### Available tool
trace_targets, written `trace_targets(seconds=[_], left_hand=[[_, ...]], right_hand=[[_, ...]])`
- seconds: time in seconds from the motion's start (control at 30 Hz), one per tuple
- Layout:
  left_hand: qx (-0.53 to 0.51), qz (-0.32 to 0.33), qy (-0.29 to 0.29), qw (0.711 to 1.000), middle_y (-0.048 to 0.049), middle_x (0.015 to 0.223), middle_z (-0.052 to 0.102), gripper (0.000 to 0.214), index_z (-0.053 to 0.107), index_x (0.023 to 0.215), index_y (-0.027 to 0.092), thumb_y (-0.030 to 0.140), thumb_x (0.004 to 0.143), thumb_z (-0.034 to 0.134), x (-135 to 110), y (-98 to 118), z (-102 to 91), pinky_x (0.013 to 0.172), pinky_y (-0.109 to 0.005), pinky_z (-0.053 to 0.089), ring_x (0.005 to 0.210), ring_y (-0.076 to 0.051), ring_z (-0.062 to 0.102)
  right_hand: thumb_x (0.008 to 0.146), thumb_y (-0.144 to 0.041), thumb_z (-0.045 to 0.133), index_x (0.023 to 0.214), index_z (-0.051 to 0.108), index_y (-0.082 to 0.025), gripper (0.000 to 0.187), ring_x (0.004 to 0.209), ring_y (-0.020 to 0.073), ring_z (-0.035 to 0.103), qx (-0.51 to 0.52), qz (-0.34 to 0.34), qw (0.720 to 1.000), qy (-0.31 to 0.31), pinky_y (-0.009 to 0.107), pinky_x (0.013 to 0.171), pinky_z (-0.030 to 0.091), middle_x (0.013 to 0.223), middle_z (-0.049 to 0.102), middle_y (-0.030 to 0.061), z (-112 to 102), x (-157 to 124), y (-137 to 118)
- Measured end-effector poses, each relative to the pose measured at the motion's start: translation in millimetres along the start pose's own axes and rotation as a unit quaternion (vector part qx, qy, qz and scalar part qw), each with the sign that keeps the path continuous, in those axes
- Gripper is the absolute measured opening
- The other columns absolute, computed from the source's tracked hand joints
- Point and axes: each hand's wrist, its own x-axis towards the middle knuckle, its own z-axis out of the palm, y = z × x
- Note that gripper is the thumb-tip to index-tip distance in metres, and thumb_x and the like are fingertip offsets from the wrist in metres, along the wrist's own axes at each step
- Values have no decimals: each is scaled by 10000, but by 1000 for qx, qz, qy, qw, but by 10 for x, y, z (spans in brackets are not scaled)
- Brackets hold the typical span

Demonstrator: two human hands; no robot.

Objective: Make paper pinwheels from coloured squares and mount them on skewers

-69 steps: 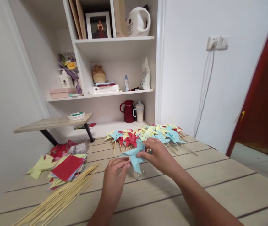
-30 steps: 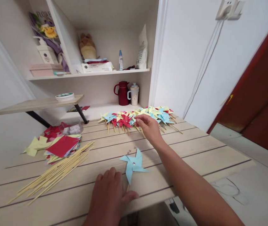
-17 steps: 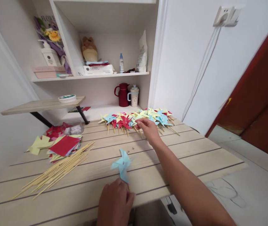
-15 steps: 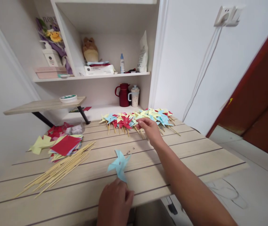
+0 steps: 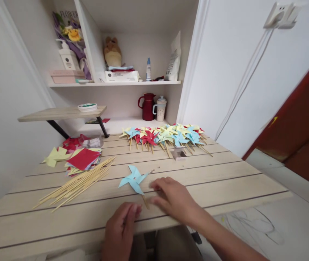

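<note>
A light blue paper pinwheel on a short wooden stick lies on the table in front of me. Just below its stick is my left hand, its fingers curled and thumb pressed in, and I see nothing in it. To the right of the stick hovers my right hand, open, with thumb and fingers apart and no object between them. Several tiny beads lie beyond the pinwheel. A small open box stands farther back, near many finished pinwheels in red, yellow and blue.
On the left are a bundle of thin wooden sticks, a stack of coloured paper squares and yellow cut paper. A small raised shelf stands behind them. A dark red jug and a cup are at the back.
My right hand has come back from the pinwheels at the rear towards the blue pinwheel. My left hand has let go of its stick and moved slightly down and left. The view shifted a little.
</note>
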Motion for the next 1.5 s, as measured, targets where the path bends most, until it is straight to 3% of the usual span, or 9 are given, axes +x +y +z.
trace_targets(seconds=[0.2, 0.37, 0.47, 0.67, 0.9, 1.0, 1.2, 1.33, 1.5], left_hand=[[45, -37, 151, 987, -40, 807, 758, 359, 725, 820, 222, 506, 894, 518, 163, -59, -239, 756, -294, 530, 778, -219, 694], [21, -112, 144, 983, -40, 801, 760, 378, 739, 840, 225, 540, 855, 531, 238, -132, -307, 733, -312, 518, 766, -234, 690], [-26, -173, 200, 964, -29, 775, 729, 406, 738, 856, 207, 566, 840, 550, 194, -93, -334, 713, -303, 495, 736, -213, 650], [-177, -190, 334, 906, 12, 692, 617, 389, 730, 874, 176, 544, 815, 620, 179, -161, -403, 694, -269, 446, 694, -155, 540], [-240, -213, 211, 923, -4, 691, 634, 424, 740, 815, 165, 579, 746, 679, 280, -125, -265, 660, -271, 426, 659, -149, 506], [-246, -209, 192, 927, -7, 694, 640, 427, 738, 794, 169, 588, 737, 682, 291, -59, -212, 656, -265, 430, 655, -148, 505], [-189, -191, 151, 951, -8, 676, 639, 450, 743, 812, 178, 616, 750, 659, 263, -54, -190, 654, -257, 437, 672, -163, 524], [-167, -198, 99, 961, -21, 650, 639, 495, 746, 818, 165, 645, 748, 647, 204, 13, -141, 616, -262, 440, 638, -173, 527], [-165, -210, 158, 951, -17, 663, 618, 514, 746, 829, 175, 668, 759, 620, 46, 101, -88, 587, -252, 432, 623, -165, 511]], right_hand=[[771, -440, 750, 891, 671, -207, 274, 918, 293, 632, -138, 3, 990, 34, 374, 757, 447, 968, 695, 86, 333, 28, -262], [841, -247, 660, 805, 682, -216, 52, 857, 241, 670, -147, 16, 989, -25, 308, 666, 424, 916, 711, 59, 234, 106, -220], [832, -201, 643, 806, 684, -198, 49, 846, 241, 677, -152, 16, 988, -34, 300, 652, 414, 900, 715, 72, 170, 131, -158], [824, -188, 614, 726, 652, -189, 105, 759, 181, 628, 13, 20, 1000, 8, 269, 666, 391, 796, 698, 37, 213, 161, 37], [806, -301, 614, 666, 586, -177, 189, 617, 143, 531, 286, 75, 955, 7, 242, 586, 368, 627, 597, -10, 202, 232, 198], [844, -296, 578, 699, 602, -188, 183, 649, 148, 552, 202, 73, 976, 44, 247, 611, 354, 671, 624, -5, 175, 171, 161], [806, -283, 671, 869, 679, -239, 78, 769, 192, 635, -85, 79, 993, 0, 272, 615, 277, 900, 719, 19, 116, 22, -12], [856, -206, 560, 845, 683, -224, 125, 796, 203, 657, -123, 86, 989, -12, 281, 613, 276, 891, 737, 45, 151, 80, -25], [825, -194, 550, 785, 673, -215, 131, 730, 191, 633, -83, 82, 993, 19, 274, 605, 274, 814, 738, 42, 207, 153, 71]])
